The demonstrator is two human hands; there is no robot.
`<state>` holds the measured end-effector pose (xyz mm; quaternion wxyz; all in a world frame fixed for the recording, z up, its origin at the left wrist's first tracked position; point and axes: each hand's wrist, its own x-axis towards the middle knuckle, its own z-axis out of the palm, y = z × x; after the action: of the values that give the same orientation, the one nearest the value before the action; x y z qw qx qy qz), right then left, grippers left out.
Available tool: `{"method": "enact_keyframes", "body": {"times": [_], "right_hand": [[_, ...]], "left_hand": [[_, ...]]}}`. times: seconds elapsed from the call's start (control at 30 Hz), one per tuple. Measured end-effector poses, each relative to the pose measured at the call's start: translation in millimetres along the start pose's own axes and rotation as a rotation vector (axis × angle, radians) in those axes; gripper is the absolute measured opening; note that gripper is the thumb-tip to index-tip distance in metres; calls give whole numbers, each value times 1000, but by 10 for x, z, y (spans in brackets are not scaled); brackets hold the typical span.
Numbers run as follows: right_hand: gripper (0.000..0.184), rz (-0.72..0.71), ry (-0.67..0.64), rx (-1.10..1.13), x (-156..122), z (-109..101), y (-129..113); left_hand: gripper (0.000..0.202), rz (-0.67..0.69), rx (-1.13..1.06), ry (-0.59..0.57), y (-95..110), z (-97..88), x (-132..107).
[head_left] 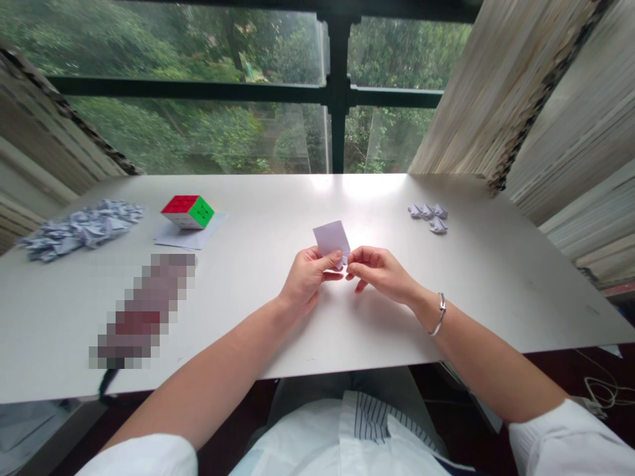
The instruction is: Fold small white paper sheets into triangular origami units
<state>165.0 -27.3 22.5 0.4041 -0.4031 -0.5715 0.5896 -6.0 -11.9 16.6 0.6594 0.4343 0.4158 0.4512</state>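
A small white sheet of paper (332, 237) is held above the middle of the table, its lower right corner folded over. My left hand (311, 274) pinches it between thumb and fingers from the left. At the folded corner, the thumb and index finger of my right hand (380, 270) come together on the paper's lower right edge. The other fingers of that hand curl below. Part of the lower edge is hidden behind my fingers.
Many folded paper pieces (84, 228) lie heaped at the left; several more (427, 213) sit at right. A puzzle cube (188, 211) rests on paper sheets (214, 231). A pixelated object (143, 314) lies at front left. Behind the table (278, 205) are windows and curtains.
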Motion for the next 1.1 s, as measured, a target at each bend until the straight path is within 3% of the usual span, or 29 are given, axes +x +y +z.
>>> {"method": "enact_keyframes", "body": {"times": [0.23,0.43,0.8,0.93,1.0,1.1], "right_hand": [[35,-28,75,-23,14,14,56],[30,-41,61,8,15,3,44],[22,-5,213,61,45,-39,3],[17,-30,204,-128,32,-140,-14],[10,-19,179,-293,19,-166,-13],[7,-111,188,-549,10,-156,2]], "left_hand": [[26,18,29,-11,-23,38,-17],[26,-15,-7,-22,-8,34,-29],[32,-11,-1,-74,53,34,-59],[42,66,-6,-56,151,-39,-22],[41,92,98,-8,195,-79,1],[35,87,333,-63,217,-111,14]]}}
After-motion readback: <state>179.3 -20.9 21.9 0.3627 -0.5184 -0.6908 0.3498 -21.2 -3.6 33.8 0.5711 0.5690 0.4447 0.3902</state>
